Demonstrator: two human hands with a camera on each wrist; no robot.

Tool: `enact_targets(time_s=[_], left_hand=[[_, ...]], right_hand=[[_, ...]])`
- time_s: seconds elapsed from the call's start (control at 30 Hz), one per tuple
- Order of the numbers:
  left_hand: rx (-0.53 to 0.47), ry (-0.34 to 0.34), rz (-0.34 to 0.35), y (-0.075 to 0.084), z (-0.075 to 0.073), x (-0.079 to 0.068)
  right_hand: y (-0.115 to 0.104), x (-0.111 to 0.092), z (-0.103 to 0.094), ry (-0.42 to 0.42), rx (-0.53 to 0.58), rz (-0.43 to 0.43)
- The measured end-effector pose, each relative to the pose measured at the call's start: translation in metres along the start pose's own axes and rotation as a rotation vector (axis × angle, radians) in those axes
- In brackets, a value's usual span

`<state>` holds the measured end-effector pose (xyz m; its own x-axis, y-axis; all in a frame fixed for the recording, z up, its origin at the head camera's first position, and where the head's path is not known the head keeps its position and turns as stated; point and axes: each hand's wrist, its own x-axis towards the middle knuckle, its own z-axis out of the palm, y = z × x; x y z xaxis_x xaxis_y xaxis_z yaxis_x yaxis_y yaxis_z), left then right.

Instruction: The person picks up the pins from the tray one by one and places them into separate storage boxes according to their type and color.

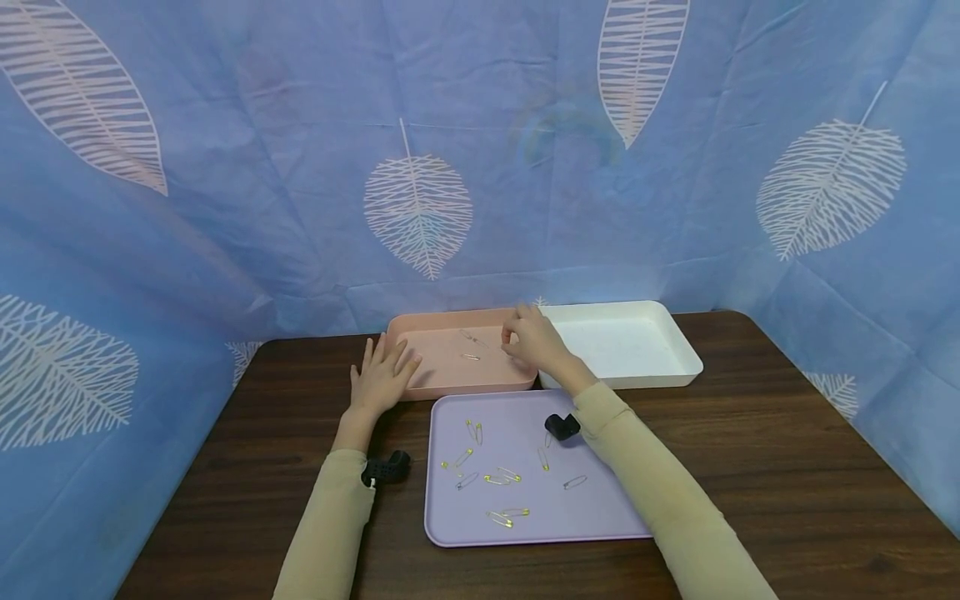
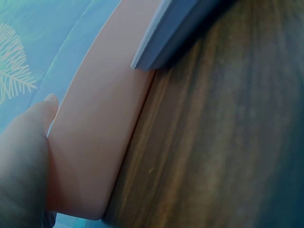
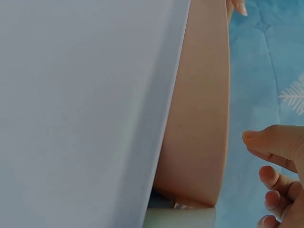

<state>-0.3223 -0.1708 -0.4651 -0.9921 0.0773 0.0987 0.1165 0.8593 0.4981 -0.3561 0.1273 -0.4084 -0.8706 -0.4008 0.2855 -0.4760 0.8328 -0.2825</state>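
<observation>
My left hand (image 1: pixel 378 385) lies with spread fingers over the left rim of a pink tray (image 1: pixel 465 389). Its thumb (image 2: pixel 28 152) shows against that tray's wall in the left wrist view. Above the pink tray's right side is my right hand (image 1: pixel 536 340), thumb and forefinger brought close together and the other fingers bent (image 3: pixel 280 194). No pin can be made out at its fingertips. A few silver safety pins (image 1: pixel 470 357) lie inside the pink tray. Several yellow-headed safety pins (image 1: pixel 497 480) and some silver ones (image 1: pixel 575 482) are scattered on a lilac tray (image 1: pixel 540 521) nearer to me.
A white tray (image 1: pixel 622 350) stands right of the pink one, beneath my right wrist. The trays sit on a dark wooden table (image 1: pixel 780 433). Behind them hangs a blue cloth (image 1: pixel 300 167) with white leaf patterns. My right sleeve (image 1: pixel 660 492) crosses the lilac tray's right side.
</observation>
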Motion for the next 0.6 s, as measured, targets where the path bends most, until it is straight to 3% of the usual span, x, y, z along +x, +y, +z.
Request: enact_targets(time_s=[0.6], left_hand=[[0.009, 0.006, 0.002, -0.001, 0.001, 0.002]], right_hand=[[-0.016, -0.025, -0.005, -0.029, 0.161, -0.076]])
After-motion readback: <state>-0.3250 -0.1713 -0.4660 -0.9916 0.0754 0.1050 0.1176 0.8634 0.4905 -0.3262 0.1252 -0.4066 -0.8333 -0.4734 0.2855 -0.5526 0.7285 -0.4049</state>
